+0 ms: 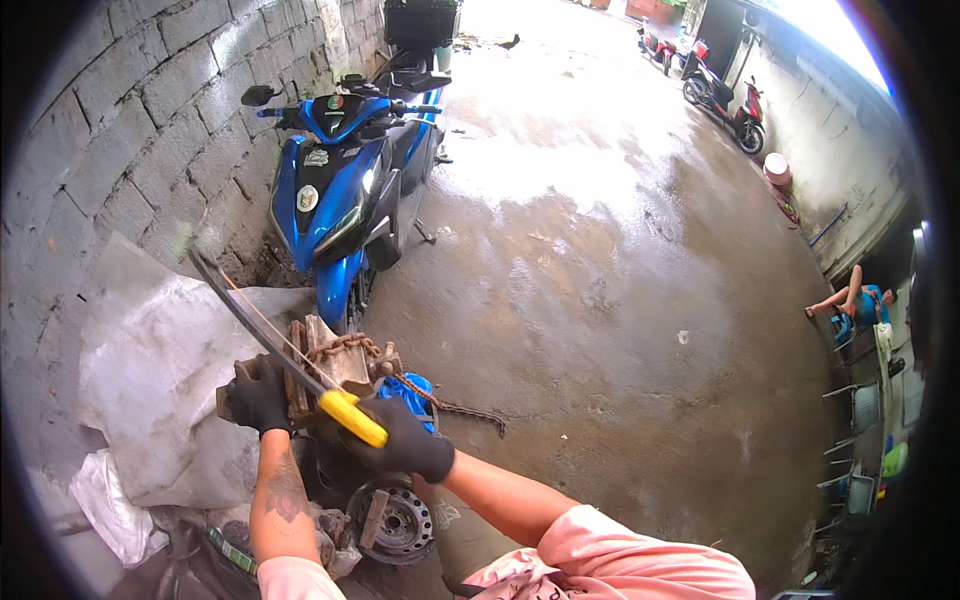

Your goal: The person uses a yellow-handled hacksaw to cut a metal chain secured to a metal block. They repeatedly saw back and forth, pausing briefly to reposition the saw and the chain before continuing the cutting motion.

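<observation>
Hacksaw (285, 345) work is going on low against the block wall (120, 130): you are gripping the saw's yellow handle (352, 417) in your right hand (405, 440), the gloved fingers closing fully around it, so the long dark frame is angling up and to the left across the rusty metal part (320, 370). Your left hand (258, 397), also in a black glove, is pressing against the left side of that part and seems to be steadying it while the blade is lying across its top; whether the fingers are wrapping an edge or only bracing I cannot tell. A rusty chain (440, 400) is draping over the part and trailing off to the right onto the wet concrete floor (620, 300), with something blue (410, 392) showing just behind it. Grey sheeting (160, 370) is lying under and beside the work, a small wheel (392, 520) is sitting just below your right wrist, and a blue scooter (345, 190) is standing parked just beyond.
</observation>
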The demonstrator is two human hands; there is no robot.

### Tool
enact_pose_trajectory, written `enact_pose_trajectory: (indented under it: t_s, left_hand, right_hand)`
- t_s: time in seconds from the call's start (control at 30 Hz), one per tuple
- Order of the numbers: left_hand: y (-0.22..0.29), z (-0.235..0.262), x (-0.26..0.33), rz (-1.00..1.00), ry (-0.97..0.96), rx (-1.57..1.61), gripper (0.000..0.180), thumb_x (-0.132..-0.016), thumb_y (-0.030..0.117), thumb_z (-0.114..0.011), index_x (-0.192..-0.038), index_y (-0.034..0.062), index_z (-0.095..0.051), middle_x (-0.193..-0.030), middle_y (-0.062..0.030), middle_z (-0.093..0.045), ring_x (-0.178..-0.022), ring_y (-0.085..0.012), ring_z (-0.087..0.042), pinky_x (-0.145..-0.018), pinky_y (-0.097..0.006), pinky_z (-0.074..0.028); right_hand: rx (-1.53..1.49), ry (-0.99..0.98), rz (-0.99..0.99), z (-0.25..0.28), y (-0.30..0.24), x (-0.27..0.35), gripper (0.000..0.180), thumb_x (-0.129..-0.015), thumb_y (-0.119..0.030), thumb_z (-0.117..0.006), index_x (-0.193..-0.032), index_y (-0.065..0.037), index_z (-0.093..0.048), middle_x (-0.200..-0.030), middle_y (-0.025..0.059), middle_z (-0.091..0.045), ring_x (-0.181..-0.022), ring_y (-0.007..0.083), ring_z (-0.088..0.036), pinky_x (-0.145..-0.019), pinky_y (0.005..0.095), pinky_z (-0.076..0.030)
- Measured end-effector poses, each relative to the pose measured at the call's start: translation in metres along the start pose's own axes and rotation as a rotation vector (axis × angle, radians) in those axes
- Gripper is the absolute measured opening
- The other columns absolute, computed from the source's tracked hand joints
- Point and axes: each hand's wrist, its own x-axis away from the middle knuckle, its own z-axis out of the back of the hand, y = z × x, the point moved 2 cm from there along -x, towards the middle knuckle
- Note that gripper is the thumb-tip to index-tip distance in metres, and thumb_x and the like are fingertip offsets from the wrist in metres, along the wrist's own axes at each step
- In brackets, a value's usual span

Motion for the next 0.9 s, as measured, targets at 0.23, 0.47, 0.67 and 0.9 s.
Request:
enact_pose_trajectory:
  t_s: [0.23, 0.47, 0.67, 0.9]
  left_hand:
    - [-0.022, -0.021, 0.003, -0.003, 0.169, -0.058, 0.066, -0.090, 0.069, -0.057, -0.128, 0.0156, -0.070, -0.105, -0.0217, -0.073, -0.093, -0.0415, -0.071, -0.073, -0.054, -0.055]
    - [-0.014, -0.036, -0.005, 0.016, 0.027, -0.027, 0.066, -0.085, 0.070, -0.062, -0.123, 0.0168, -0.073, -0.097, -0.0216, -0.074, -0.084, -0.0423, -0.070, -0.070, -0.053, -0.054]
    - [-0.002, -0.010, 0.012, 0.084, 0.018, -0.006, 0.073, -0.084, 0.070, -0.060, -0.130, 0.0134, -0.071, -0.117, -0.0242, -0.070, -0.105, -0.0420, -0.068, -0.086, -0.055, -0.052]
    - [-0.005, -0.003, 0.003, 0.189, -0.022, 0.017, 0.069, -0.084, 0.068, -0.062, -0.133, 0.0189, -0.067, -0.124, -0.0216, -0.064, -0.113, -0.0429, -0.060, -0.090, -0.059, -0.048]
  right_hand:
    - [0.101, 0.121, -0.057, 0.056, -0.061, 0.167, 0.017, -0.082, -0.013, -0.079, -0.098, -0.010, -0.073, -0.084, 0.0141, -0.072, -0.072, 0.0315, -0.073, -0.069, 0.0384, -0.057]
    - [-0.109, 0.021, -0.141, -0.002, 0.009, -0.029, 0.026, -0.086, -0.019, -0.076, -0.106, -0.003, -0.068, -0.095, 0.0207, -0.070, -0.077, 0.0323, -0.067, -0.073, 0.0391, -0.052]
    - [0.046, 0.100, 0.021, -0.010, 0.000, -0.006, 0.022, -0.086, -0.013, -0.077, -0.104, -0.003, -0.071, -0.081, 0.0119, -0.072, -0.069, 0.0252, -0.070, -0.068, 0.0364, -0.054]
    - [0.085, 0.035, -0.083, -0.011, 0.008, -0.024, 0.007, -0.088, -0.004, -0.068, -0.082, -0.001, -0.065, -0.067, 0.0066, -0.063, -0.059, 0.0152, -0.062, -0.058, 0.0303, -0.049]
